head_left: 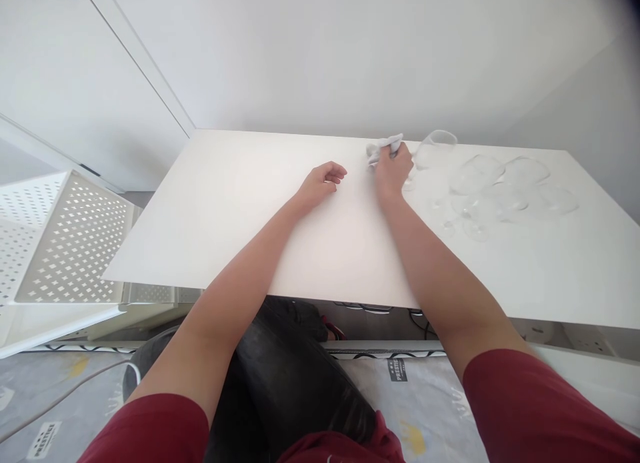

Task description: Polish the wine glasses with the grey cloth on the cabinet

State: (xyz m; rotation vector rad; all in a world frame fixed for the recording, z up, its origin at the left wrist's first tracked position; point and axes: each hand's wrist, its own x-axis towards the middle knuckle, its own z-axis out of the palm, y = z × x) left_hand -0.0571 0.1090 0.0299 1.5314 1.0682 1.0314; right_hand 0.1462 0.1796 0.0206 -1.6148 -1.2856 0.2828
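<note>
My right hand point(393, 169) grips a crumpled white cloth point(384, 146) near the far edge of a white table point(240, 209). Just right of that hand stands a clear wine glass point(434, 149), tilted, its stem close to my fingers; whether they touch it I cannot tell. My left hand point(323, 181) rests on the table surface a little to the left, fingers loosely curled, holding nothing.
Several more clear wine glasses point(505, 189) lie and stand grouped on the table's right part. A white perforated metal rack point(65, 243) sits to the left below table height. White walls rise behind. My dark-trousered legs are under the table's near edge.
</note>
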